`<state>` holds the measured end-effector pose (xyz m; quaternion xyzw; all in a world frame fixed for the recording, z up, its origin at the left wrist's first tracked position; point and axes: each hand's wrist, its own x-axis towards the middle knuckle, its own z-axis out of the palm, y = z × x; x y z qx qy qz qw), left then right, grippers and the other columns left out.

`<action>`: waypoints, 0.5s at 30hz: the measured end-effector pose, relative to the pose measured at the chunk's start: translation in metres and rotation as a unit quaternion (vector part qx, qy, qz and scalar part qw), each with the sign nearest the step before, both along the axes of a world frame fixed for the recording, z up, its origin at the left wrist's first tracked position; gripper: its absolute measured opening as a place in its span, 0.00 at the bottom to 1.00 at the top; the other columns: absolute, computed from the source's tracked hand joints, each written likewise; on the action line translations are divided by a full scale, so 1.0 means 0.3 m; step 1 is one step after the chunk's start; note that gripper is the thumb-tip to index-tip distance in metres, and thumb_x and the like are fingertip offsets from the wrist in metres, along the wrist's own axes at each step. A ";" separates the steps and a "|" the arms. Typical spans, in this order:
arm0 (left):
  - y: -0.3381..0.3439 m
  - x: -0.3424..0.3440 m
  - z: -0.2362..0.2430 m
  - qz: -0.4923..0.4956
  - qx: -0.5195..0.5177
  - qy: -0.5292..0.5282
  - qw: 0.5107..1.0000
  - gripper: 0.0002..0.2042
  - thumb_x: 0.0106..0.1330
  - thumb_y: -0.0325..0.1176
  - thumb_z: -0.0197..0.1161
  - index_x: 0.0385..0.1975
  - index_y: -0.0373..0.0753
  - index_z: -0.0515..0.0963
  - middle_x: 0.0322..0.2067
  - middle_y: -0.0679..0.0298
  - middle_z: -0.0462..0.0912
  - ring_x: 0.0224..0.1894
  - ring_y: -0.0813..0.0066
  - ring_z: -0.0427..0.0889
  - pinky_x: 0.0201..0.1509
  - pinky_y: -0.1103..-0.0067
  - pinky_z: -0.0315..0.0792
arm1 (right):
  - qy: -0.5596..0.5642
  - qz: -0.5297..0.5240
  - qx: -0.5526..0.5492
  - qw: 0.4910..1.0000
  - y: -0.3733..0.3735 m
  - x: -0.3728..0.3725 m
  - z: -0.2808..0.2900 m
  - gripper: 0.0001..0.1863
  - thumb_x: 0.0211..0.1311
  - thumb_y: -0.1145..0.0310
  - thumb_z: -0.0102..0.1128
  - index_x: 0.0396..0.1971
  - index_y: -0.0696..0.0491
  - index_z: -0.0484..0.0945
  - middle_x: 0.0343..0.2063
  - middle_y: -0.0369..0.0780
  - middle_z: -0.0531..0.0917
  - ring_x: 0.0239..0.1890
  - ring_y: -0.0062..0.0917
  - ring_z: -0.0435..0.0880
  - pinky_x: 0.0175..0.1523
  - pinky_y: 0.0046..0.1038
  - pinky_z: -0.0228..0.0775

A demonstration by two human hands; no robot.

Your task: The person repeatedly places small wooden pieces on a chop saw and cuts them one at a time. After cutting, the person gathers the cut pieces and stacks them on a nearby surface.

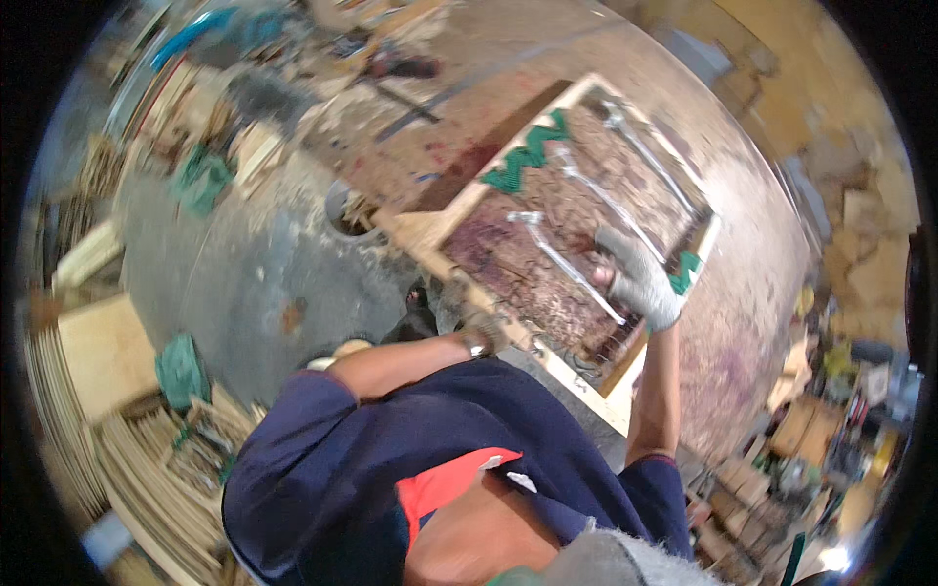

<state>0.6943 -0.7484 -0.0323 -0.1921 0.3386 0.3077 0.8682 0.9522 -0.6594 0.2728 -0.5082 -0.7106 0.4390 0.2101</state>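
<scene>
In front of me lies a rectangular wooden frame (555, 363), tilted in view. Several zigzag wire springs (586, 367) line its near rail, and long metal rods (576, 271) with T-shaped ends run across its inside. Green zigzag pieces (528, 156) sit along the far left rail, with another at the right side. My right hand (640, 278), in a grey glove, is over the right part of the frame near the rods, its thumb and fingers apart. At the near left rail is my left hand (481, 332), also gloved; its fingers are blurred, so its hold is unclear.
A worn, stained surface (728, 361) spreads around the frame. Stacked wood strips (147, 479) and a pale board (103, 352) stand at left, near green bags (183, 371). Wood offcuts (743, 488) pile up at lower right. Cardboard (782, 107) lies at upper right.
</scene>
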 end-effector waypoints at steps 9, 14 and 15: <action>0.105 -0.156 0.114 -0.068 0.137 -0.131 0.980 0.21 0.71 0.55 0.47 0.30 0.43 0.75 0.28 0.71 0.74 0.35 0.65 0.72 0.39 0.62 0.65 | 0.200 -0.081 -0.086 0.973 -0.139 -0.544 -0.132 0.42 0.62 0.38 0.65 0.57 0.64 0.74 0.45 0.46 0.85 0.47 0.28 0.84 0.56 0.30 0.73; 0.148 -0.727 -0.039 0.063 0.165 -0.150 0.973 0.30 0.73 0.57 0.44 0.59 0.35 0.70 0.54 0.50 0.77 0.51 0.51 0.78 0.58 0.59 0.71 | 0.134 -0.008 -0.123 0.983 -0.073 -1.000 -0.249 0.35 0.68 0.42 0.59 0.55 0.63 0.76 0.42 0.43 0.86 0.44 0.26 0.84 0.52 0.28 0.74; 0.144 -0.872 -0.042 0.059 0.128 0.003 0.990 0.32 0.74 0.58 0.43 0.62 0.34 0.68 0.57 0.48 0.76 0.53 0.48 0.78 0.60 0.59 0.71 | 0.113 0.024 -0.124 0.986 -0.070 -1.116 -0.262 0.38 0.69 0.39 0.57 0.55 0.64 0.75 0.42 0.42 0.86 0.44 0.25 0.84 0.52 0.28 0.74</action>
